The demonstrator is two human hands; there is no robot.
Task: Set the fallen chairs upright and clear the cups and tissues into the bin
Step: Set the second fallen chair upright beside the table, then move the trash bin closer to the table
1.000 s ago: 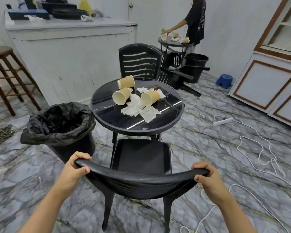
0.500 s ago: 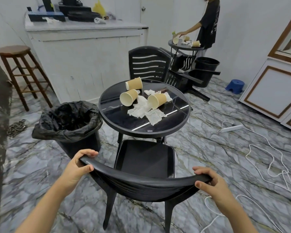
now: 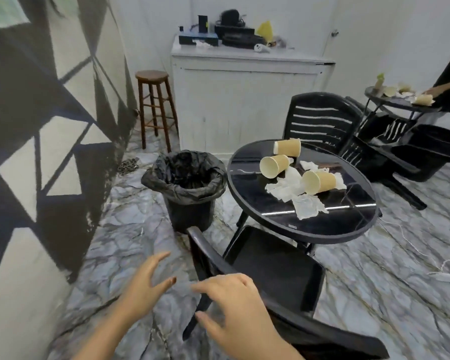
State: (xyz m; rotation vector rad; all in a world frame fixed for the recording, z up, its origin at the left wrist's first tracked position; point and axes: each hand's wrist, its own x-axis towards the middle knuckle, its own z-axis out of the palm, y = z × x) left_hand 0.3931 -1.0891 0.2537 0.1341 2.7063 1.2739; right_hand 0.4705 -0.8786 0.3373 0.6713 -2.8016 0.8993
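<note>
marble-patterned floor [image 3: 130, 245] runs under everything, with a painted black-and-cream wall [image 3: 37, 126] on the left and a white counter [image 3: 244, 81] cluttered with gear at the far side. a wooden stool [image 3: 153, 105] stands beside that counter.

near the middle, the round black surface [image 3: 330, 224] carries three paper cups [image 3: 277, 165] lying on their sides among crumpled tissues [image 3: 308, 207]. the bin [image 3: 186, 183], lined with a black bag, sits just left of the surface, close enough for short drops. one black chair [image 3: 270, 271] stands upright at the near edge of the surface; another stands at its far side [image 3: 320, 120], and further right a dark chair [image 3: 400, 157] looks tipped over, though that area is hard to read.

the left hand [image 3: 146, 284] hovers with fingers spread, holding nothing, just left of the near chair's backrest. the right hand [image 3: 234, 305] is also spread and empty, above the backrest; whether it touches is unclear.

the near chair seems done, so the sensible next step is the cups: gather them one inside another, bunch the tissues together, and carry them low over the bin's rim so nothing rolls off the glossy top.
</note>
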